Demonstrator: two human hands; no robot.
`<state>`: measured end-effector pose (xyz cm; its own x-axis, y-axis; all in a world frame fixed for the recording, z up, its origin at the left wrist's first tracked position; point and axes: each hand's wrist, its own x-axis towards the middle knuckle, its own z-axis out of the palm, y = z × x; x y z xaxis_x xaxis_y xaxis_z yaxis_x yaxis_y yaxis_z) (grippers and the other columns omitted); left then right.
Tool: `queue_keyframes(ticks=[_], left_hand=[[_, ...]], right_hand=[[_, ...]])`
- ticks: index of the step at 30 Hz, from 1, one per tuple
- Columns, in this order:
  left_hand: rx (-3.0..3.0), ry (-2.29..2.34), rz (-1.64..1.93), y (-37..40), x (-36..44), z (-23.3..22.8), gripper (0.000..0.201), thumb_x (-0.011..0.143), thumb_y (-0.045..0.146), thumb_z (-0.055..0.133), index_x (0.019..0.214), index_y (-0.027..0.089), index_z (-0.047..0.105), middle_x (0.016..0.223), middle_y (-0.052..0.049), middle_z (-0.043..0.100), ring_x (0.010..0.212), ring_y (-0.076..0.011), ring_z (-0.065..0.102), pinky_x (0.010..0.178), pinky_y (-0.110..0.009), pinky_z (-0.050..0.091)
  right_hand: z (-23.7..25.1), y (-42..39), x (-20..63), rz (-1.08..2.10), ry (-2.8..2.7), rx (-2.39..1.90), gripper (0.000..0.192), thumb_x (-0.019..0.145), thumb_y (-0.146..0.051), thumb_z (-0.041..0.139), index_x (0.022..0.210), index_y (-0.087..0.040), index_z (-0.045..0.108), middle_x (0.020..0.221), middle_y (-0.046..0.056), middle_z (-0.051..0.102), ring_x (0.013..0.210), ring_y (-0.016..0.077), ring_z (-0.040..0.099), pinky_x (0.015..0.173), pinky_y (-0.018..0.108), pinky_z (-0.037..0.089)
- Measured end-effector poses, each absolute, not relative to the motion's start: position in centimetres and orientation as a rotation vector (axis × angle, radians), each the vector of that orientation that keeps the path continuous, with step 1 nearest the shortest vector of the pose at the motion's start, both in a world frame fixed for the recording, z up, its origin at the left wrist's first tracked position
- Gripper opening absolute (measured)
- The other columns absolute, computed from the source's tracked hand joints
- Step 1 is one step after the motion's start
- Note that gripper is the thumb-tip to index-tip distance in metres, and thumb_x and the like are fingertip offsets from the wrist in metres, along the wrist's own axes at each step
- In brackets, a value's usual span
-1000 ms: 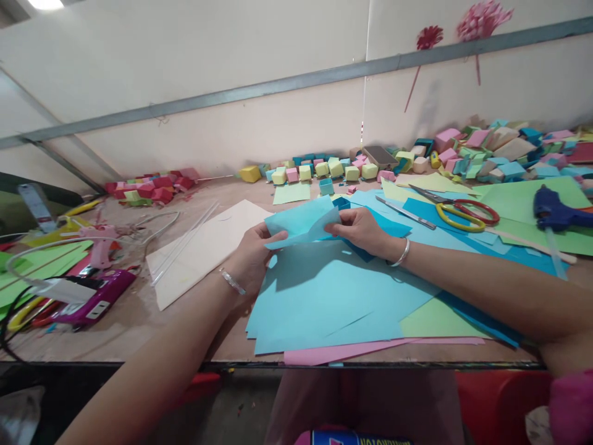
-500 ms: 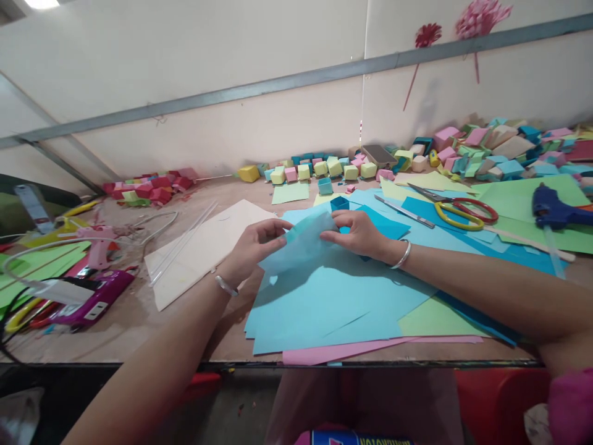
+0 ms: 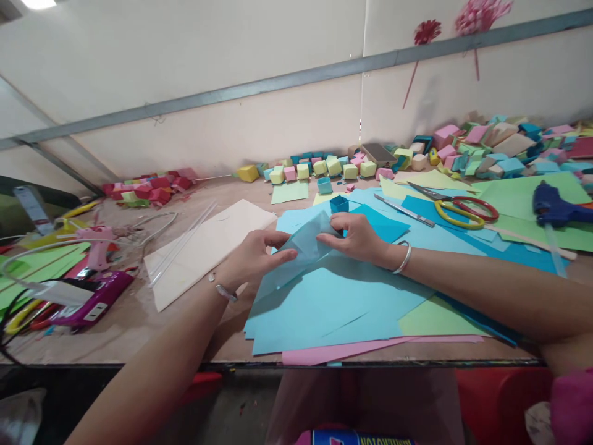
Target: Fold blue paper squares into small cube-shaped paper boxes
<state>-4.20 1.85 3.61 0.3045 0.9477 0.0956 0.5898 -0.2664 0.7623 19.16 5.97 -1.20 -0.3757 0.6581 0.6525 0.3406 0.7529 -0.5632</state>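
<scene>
1. Blue paper [image 3: 309, 248] between the fingertips, slanting lengthwise from below the left ones up to the right.
2. Right hand [image 3: 357, 238] clamps it.
3. Left hand [image 3: 254, 254]: thumb against it, pinch unclear.

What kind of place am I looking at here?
Probably a paper-craft workspace, judging by the light-blue sheet held up, the scissors and blue glue gun on the right, and the many small coloured boxes at the back.

You're at a paper-craft workshop, by the evidence: your table [image 3: 115, 334] carries coloured paper [image 3: 324, 309], scissors [image 3: 445, 199], a cutter [image 3: 403, 210] and a glue gun [image 3: 551, 207]; small paper boxes [image 3: 491, 148] lie heaped along a plain wall [image 3: 231, 49].
</scene>
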Motion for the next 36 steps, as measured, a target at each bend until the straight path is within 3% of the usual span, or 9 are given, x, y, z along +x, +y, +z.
queue_keyframes(ticks=[8,13,23,26,28,30,33,36], left_hand=[[1.857,1.307,0.668,1.9,-4.2,3.9,0.022,0.07,0.039,0.073,0.068,0.018,0.074,0.061,-0.001,0.063,0.055,-0.0132,0.05,0.05,-0.022,0.037],[1.61,1.241,0.686,1.9,-4.0,3.7,0.029,0.066,0.039,0.078,0.087,0.019,0.076,0.078,-0.005,0.072,0.061,-0.0163,0.059,0.053,-0.023,0.044],[1.332,1.256,0.503,2.4,-5.0,4.0,0.023,0.064,0.037,0.081,0.076,0.018,0.077,0.075,-0.008,0.072,0.059,-0.0172,0.06,0.051,-0.025,0.048],[1.278,1.278,0.447,2.5,-5.3,3.9,0.025,0.058,0.033,0.084,0.078,0.019,0.077,0.077,-0.009,0.073,0.059,-0.0192,0.062,0.05,-0.026,0.049],[1.32,1.282,0.407,2.6,-5.3,3.8,0.024,0.057,0.032,0.084,0.077,0.02,0.077,0.074,-0.008,0.073,0.058,-0.0186,0.062,0.049,-0.025,0.048],[1.393,1.291,0.387,2.6,-5.1,3.7,0.02,0.058,0.032,0.082,0.072,0.02,0.076,0.068,-0.005,0.071,0.054,-0.0166,0.059,0.046,-0.023,0.044],[1.531,1.352,0.424,2.6,-4.9,3.4,0.016,0.058,0.033,0.08,0.067,0.021,0.075,0.066,-0.003,0.07,0.054,-0.0158,0.057,0.046,-0.022,0.042],[1.706,1.442,0.494,2.7,-4.9,2.8,0.019,0.06,0.034,0.077,0.075,0.021,0.077,0.066,-0.002,0.069,0.056,-0.0163,0.056,0.05,-0.023,0.041]], right_hand=[[-1.2,5.9,19.2,0.496,-2.033,-0.823,0.043,0.082,-0.036,0.06,0.059,-0.021,0.028,0.056,-0.006,0.031,0.056,0.0088,0.028,0.054,0.026,0.024],[-1.3,6.0,19.3,0.53,-2.038,-0.839,0.034,0.081,-0.034,0.06,0.064,-0.021,0.033,0.06,-0.006,0.036,0.057,0.0088,0.032,0.055,0.025,0.026],[-1.2,5.6,19.2,0.591,-2.075,-0.793,0.031,0.079,-0.031,0.06,0.065,-0.021,0.035,0.06,-0.006,0.037,0.058,0.0088,0.033,0.056,0.025,0.027],[-1.4,5.6,19.1,0.675,-2.069,-0.802,0.015,0.079,-0.028,0.06,0.086,-0.02,0.049,0.059,-0.008,0.039,0.056,0.009,0.035,0.056,0.024,0.029],[-1.5,5.6,19.1,0.736,-2.071,-0.798,0.028,0.081,-0.024,0.056,0.108,-0.018,0.05,0.057,-0.01,0.041,0.054,0.0093,0.038,0.055,0.024,0.03],[-1.6,5.7,19.1,0.753,-2.087,-0.755,0.035,0.082,-0.021,0.054,0.117,-0.018,0.051,0.056,-0.01,0.045,0.053,0.0093,0.04,0.056,0.023,0.031],[-1.8,5.7,19.2,0.7,-2.135,-0.677,0.027,0.083,-0.019,0.052,0.109,-0.017,0.061,0.058,-0.007,0.051,0.054,0.009,0.043,0.057,0.023,0.034],[-2.2,5.9,19.2,0.618,-2.242,-0.617,0.02,0.085,-0.017,0.049,0.094,-0.017,0.067,0.071,0.0,0.066,0.062,0.0105,0.053,0.061,0.023,0.037]])
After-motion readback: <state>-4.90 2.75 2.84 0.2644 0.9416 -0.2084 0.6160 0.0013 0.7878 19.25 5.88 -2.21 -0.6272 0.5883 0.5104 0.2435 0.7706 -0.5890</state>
